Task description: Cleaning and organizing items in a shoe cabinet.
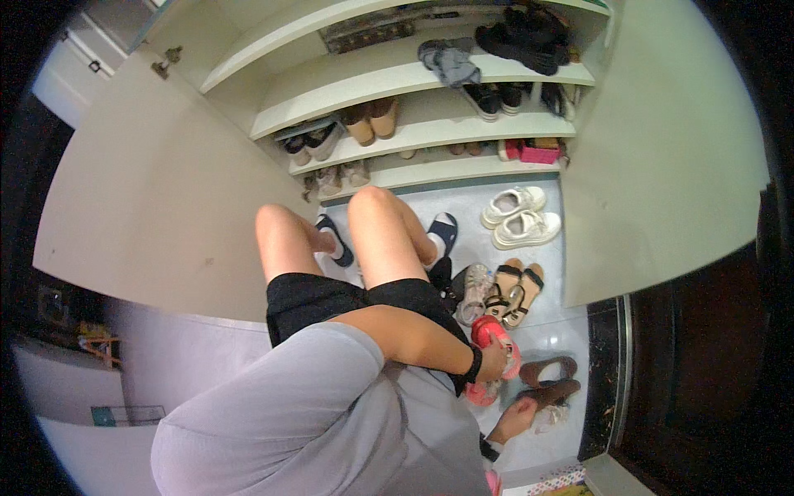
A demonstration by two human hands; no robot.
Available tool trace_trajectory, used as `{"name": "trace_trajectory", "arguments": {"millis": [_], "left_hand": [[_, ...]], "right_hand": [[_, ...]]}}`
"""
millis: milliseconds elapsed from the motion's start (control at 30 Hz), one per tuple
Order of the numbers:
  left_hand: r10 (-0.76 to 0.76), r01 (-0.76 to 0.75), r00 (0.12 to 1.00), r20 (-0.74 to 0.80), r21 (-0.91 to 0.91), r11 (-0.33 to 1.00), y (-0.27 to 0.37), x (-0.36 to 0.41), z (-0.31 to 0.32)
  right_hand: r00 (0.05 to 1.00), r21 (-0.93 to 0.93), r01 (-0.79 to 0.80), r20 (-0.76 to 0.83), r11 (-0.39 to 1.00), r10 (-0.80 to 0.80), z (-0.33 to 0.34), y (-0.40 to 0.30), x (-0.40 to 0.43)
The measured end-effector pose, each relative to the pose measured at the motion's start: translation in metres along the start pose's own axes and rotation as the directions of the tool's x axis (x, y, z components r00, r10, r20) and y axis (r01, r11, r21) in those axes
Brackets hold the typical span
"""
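Observation:
My left hand (494,361), with a black band at the wrist, reaches across my lap and grips a coral-pink shoe (484,327). Just below that hand is a second coral-pink shoe (482,393), partly hidden by my body. My right hand (516,418) has curled fingers beside a pair of brown shoes (549,371); whether it holds one of them is unclear. Pale strappy footwear (553,420) lies by it on the floor. Ahead of the pink shoes are tan sandals with black straps (524,296) and a greyish sneaker (476,291).
White sneakers (527,229) stand on the tiled floor by the right cabinet door (664,161). Before me, cabinet shelves (434,130) hold several shoes, a grey cloth (450,61) and a pink box (538,154). The left door (167,186) hangs open. A dotted box (558,482) sits bottom right.

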State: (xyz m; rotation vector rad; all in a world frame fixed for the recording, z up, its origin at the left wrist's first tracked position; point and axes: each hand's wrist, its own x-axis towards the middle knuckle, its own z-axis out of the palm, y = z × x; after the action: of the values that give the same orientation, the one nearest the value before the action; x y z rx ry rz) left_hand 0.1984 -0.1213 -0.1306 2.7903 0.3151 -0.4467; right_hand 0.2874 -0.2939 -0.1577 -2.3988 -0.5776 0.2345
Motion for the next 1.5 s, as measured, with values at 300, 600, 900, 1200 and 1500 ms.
{"name": "trace_trajectory", "arguments": {"millis": [300,600,900,1200,1500], "left_hand": [[0.096,-0.139,0.973,0.209,0.199,0.970,0.000,-0.016,-0.032],[0.215,-0.207,0.937,-0.274,0.056,0.977,-0.052,-0.044,-0.095],[-0.135,-0.053,0.684,-0.717,-0.233,0.971,-0.160,-0.186,-0.209],[-0.578,0.197,0.537,-0.614,-0.575,0.794,-0.251,-0.316,-0.180],[-0.592,0.200,0.602,-0.536,-0.616,0.762,-0.326,-0.346,-0.164]], "right_hand": [[0.771,0.674,-0.258,0.575,0.692,-0.272,0.073,-0.062,0.032],[0.521,-0.102,0.828,0.504,0.552,-0.689,0.122,-0.024,0.046],[0.474,-0.409,0.826,0.876,0.388,-0.087,0.187,0.054,0.054],[0.392,-0.276,0.803,0.912,0.528,-0.119,0.192,-0.034,0.109],[0.205,0.175,0.953,0.230,0.247,-0.952,0.107,-0.506,0.175]]}}
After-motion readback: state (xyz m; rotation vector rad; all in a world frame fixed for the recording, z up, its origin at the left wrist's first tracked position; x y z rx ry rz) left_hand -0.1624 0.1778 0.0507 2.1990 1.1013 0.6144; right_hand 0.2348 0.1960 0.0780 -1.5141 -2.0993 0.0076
